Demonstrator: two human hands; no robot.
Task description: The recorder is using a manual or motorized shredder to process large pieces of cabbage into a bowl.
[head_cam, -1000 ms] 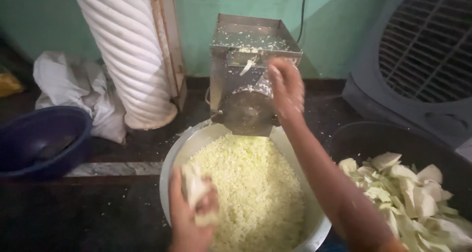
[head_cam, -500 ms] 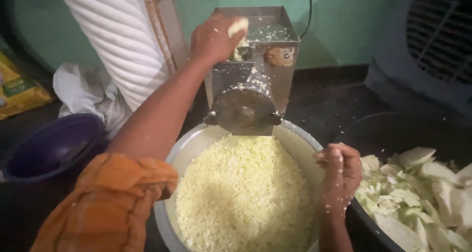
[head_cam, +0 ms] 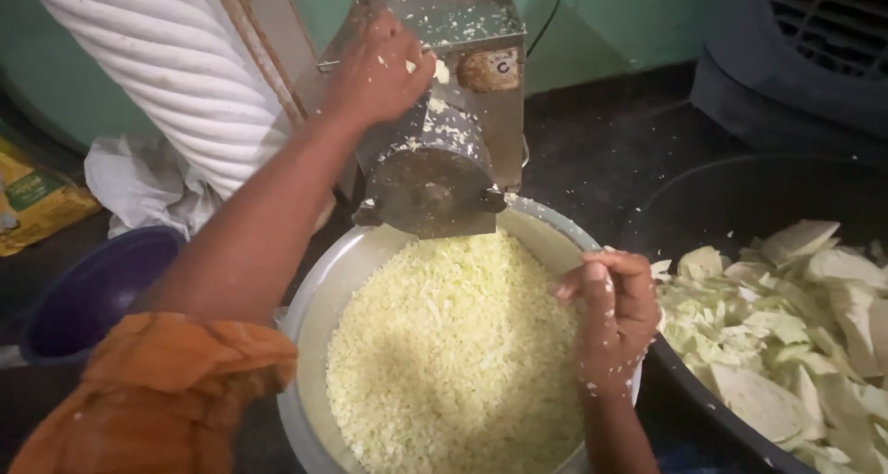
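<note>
Shredded cabbage (head_cam: 453, 344) already fills most of the wide steel bowl (head_cam: 310, 317) under the spout of the metal shredding machine (head_cam: 444, 150), so much of the cutting looks done. A good heap of cabbage chunks (head_cam: 786, 317) lies unshredded in the dark tub (head_cam: 703, 196) at the right. The left hand (head_cam: 375, 72) rests at the machine's hopper, fingers curled on a pale piece. The right hand (head_cam: 615, 312) hovers over the bowl's right rim, fingers bunched; whether they hold anything I cannot tell. A round sticker (head_cam: 488, 69) sits on the machine's front. A yellow and green packet (head_cam: 32, 201) lies at the far left, beside a purple bowl (head_cam: 92, 294).
</note>
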